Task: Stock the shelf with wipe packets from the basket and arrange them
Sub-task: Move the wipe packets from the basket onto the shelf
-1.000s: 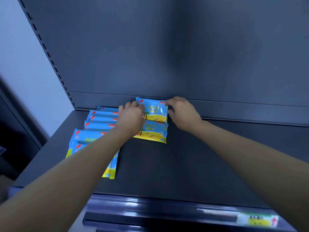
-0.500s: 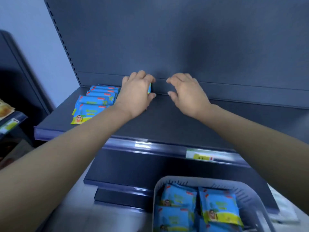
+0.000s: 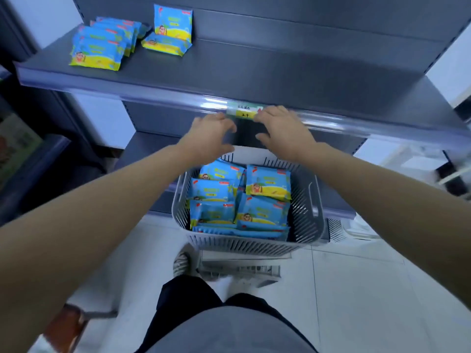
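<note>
left hand [image 3: 211, 135] spread, empty | right hand [image 3: 283, 131] spread, empty | price label [image 3: 244, 112]: "2 9"

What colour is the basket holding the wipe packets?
Light grey; the basket shows best in the head view.

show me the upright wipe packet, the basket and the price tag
upright blue-yellow wipe packet [image 3: 172, 22], head view, front face
grey slatted plastic basket [image 3: 242, 244], head view, near wall
yellow and white price tag [image 3: 243, 112], head view, label centre
</note>
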The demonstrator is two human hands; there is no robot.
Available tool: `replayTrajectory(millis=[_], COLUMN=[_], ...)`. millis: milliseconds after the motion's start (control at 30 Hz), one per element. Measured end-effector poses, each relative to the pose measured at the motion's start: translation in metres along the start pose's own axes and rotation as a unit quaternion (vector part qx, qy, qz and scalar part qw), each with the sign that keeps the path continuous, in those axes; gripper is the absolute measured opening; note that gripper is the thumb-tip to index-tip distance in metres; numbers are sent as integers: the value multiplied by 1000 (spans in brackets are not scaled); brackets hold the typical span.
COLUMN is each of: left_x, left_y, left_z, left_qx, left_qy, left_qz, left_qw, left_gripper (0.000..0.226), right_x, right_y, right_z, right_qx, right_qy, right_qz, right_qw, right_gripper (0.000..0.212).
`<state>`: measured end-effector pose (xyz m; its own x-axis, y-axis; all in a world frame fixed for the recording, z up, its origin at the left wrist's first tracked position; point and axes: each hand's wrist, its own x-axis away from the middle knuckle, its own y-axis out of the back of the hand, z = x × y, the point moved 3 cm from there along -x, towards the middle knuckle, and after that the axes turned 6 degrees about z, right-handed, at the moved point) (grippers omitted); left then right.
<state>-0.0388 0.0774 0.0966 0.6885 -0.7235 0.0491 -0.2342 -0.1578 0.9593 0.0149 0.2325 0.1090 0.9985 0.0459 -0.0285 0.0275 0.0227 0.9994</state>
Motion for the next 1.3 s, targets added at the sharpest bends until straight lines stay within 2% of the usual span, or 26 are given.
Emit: replayTrajectory(millis=[267,367,533,667,800,967,1067,1200,1300], left_x=[35,37,31,28,27,25,21,8,-6], left_y=[-84,-103,-131,-152,-167,-171,-165,-130,-90], left_z=[15,18,34,47,54,52,49,47,46], left_qx=[50,57,7,-6,-18,-92,-76,-9,13], left_qy=[55,61,92,125,136,137,129,114,98], left_qz=[157,175,216,240,270,302,324,272,224], left_qw=[985,981,972,963,953,939,934,956,970], left_gripper=[43,43,51,48,35,15,12,16,21], right_x=[40,43,46,51,50,47,46,29,6], right_y=[-83,-104,-134,-156,-170,-176,-170,-139,-100], right_z=[-13,-16,-20,-15,-16,-17,-16,-19,-29], right_qx=[-31,-15,-18,-11,0,17,6,-61,-86], right_qy=[2,-6,-33,-30,-46,-53,-45,-38,-43], right_qz=[211,275,344,398,402,425,446,419,367], right_qw=[977,961,938,917,914,903,894,905,925], right_gripper=[45,49,60,58,48,33,28,39,23])
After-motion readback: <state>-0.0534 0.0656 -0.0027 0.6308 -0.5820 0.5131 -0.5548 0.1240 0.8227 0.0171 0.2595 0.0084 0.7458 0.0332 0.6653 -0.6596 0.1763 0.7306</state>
